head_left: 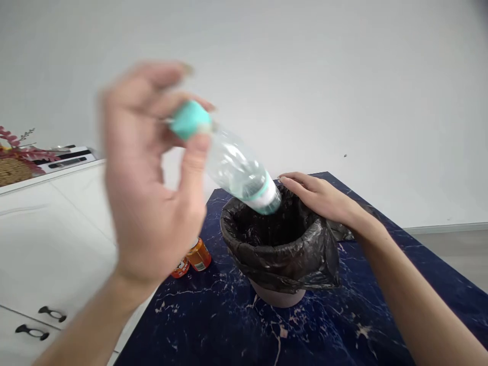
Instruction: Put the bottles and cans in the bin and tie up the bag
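Bottle (238, 168) of clear plastic with a green cap (191, 120), tilted across the middle of the frame, cap toward the upper left and base toward the lower right. The person's left hand (148, 173), large and blurred at left of centre, has its grip closed around the cap between thumb and fingers, so the bottle's body extends beyond the fingertips. The base overlaps the mouth of a bin (280, 299) lined with a black bag (290, 262); how deep it reaches is unclear. The right hand (322, 197), right of centre, rests with fingers nearly straight on the bag's far right rim; I cannot tell whether it pinches it. Two orange-red cans (199, 255) stand left of the bin on a dark blue, white-veined surface (198, 325).
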`<state>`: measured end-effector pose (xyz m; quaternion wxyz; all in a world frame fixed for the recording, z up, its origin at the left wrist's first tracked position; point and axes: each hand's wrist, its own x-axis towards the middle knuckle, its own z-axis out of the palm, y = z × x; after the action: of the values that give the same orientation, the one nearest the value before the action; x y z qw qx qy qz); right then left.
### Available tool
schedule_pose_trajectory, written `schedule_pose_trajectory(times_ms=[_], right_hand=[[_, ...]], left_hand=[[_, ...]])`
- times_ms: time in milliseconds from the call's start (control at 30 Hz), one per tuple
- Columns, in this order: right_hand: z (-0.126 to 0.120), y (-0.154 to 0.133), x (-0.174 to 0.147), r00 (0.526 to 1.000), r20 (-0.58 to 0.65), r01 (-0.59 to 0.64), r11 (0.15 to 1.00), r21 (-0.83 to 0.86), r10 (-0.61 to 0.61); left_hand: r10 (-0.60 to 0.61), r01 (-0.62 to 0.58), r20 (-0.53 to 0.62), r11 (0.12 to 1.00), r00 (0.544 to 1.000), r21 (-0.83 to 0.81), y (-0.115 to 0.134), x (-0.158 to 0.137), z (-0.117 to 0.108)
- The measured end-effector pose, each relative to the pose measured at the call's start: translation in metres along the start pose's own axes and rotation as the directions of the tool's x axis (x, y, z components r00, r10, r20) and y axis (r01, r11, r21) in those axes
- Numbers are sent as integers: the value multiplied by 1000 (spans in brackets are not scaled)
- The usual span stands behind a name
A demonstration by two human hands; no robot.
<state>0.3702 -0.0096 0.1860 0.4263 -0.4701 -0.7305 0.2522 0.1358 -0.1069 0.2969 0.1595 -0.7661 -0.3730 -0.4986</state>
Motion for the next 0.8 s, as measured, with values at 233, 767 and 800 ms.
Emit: schedule_pose_trajectory(times_ms=[233, 767, 800], right_hand=[[0, 3, 2, 996, 3, 85, 995, 47, -85], [-3, 7, 4, 994, 109, -3, 985, 174, -16], [-3, 9, 5, 992, 125, -32, 978, 207, 6]], left_hand=[[-25, 94, 386, 982, 922, -162, -22, 1, 65], [67, 12, 842, 996, 535, -86, -77, 10, 118], [71, -7, 861, 997, 504, -78, -78, 11, 119]])
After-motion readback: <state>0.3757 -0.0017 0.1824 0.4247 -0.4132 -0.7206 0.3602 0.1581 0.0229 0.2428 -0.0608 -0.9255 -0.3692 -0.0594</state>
